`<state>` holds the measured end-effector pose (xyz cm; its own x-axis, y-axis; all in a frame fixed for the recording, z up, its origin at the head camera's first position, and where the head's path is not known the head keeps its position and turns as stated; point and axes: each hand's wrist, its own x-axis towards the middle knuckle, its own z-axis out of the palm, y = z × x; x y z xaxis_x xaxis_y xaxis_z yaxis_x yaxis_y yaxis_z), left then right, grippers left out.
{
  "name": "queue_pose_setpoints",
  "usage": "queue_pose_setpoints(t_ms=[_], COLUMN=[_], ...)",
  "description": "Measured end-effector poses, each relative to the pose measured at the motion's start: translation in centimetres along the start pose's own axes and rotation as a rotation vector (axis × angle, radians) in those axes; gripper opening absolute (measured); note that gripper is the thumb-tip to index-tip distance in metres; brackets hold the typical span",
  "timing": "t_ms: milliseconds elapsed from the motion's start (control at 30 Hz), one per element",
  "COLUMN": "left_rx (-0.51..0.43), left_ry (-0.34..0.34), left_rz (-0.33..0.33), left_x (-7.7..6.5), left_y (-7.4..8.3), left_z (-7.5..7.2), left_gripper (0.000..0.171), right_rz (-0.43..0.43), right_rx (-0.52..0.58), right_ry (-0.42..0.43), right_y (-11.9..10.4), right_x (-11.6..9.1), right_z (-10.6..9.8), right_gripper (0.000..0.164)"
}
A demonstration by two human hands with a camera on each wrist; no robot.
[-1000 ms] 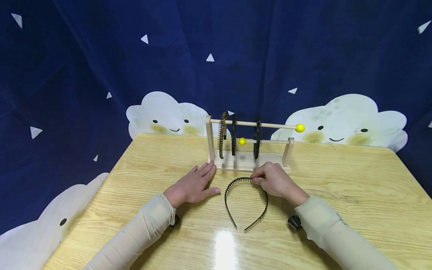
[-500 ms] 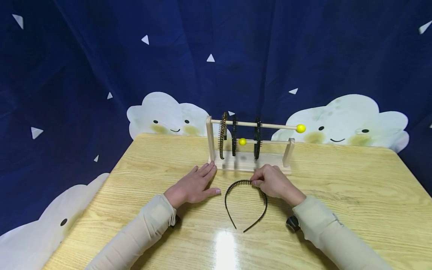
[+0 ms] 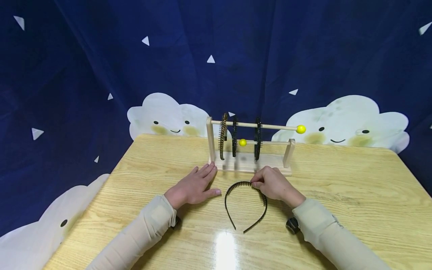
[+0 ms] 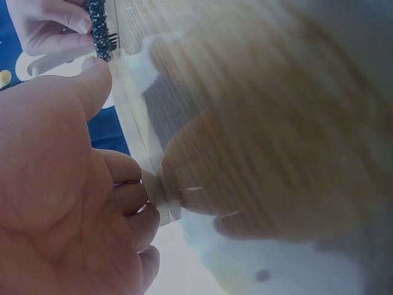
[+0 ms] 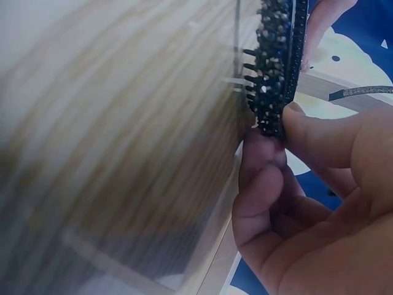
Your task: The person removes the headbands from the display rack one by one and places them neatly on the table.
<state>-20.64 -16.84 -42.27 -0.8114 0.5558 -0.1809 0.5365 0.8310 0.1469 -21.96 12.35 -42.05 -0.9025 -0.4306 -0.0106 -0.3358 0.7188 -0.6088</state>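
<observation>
In the head view, a black toothed headband (image 3: 240, 183) stands in front of the wooden rack, its two ends toward the person. My right hand (image 3: 274, 183) pinches its curved top, right of the middle, between thumb and fingers. The right wrist view shows the band's sparkly, stone-covered outer face (image 5: 273, 61) and short comb teeth. My left hand (image 3: 195, 185) lies on the table, fingers extended, fingertips at the left front corner of the rack base (image 3: 243, 162). It holds nothing. Whether the headband touches the table is hard to tell.
On the rack's upper rod (image 3: 280, 127) hang a brown headband (image 3: 221, 138), a black headband (image 3: 234, 140) and another black headband (image 3: 258, 138). Yellow balls cap the upper rod (image 3: 301, 129) and lower rod (image 3: 242, 142). A dark blue curtain (image 3: 236, 45) hangs behind the table (image 3: 354, 195).
My right hand and the pinched headband have shifted slightly toward the person. The left hand keeps its place, and the headbands on the rack have not moved.
</observation>
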Motion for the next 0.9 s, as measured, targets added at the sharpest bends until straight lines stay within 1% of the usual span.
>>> queue_pose_setpoints(t_ms=[233, 367, 500, 667, 733, 900], left_rx=[-0.003, -0.012, -0.018, -0.013, -0.012, -0.013], left_ry=[-0.003, -0.001, 0.0, -0.004, -0.005, -0.002], left_rz=[0.004, 0.004, 0.001, 0.001, 0.002, -0.001], left_x=[-0.1, -0.1, -0.1, -0.2, -0.2, -0.2], left_y=[0.0, 0.0, 0.0, 0.0, 0.0, 0.1], left_z=[0.1, 0.2, 0.1, -0.1, -0.2, -0.1], left_gripper=[0.087, 0.086, 0.086, 0.086, 0.086, 0.086], right_rz=[0.007, 0.001, -0.006, 0.054, 0.064, 0.018], right_rx=[-0.01, -0.013, -0.012, 0.065, 0.087, 0.067], right_ry=[-0.004, -0.007, 0.006, 0.004, 0.008, 0.057], right_y=[0.0, -0.1, 0.0, -0.4, -0.7, -1.7], right_x=[-0.1, -0.2, -0.3, -0.5, -0.6, -0.9], right_z=[0.1, -0.2, -1.0, -2.1, -2.5, -3.9], right_gripper=[0.012, 0.012, 0.01, 0.019, 0.02, 0.019])
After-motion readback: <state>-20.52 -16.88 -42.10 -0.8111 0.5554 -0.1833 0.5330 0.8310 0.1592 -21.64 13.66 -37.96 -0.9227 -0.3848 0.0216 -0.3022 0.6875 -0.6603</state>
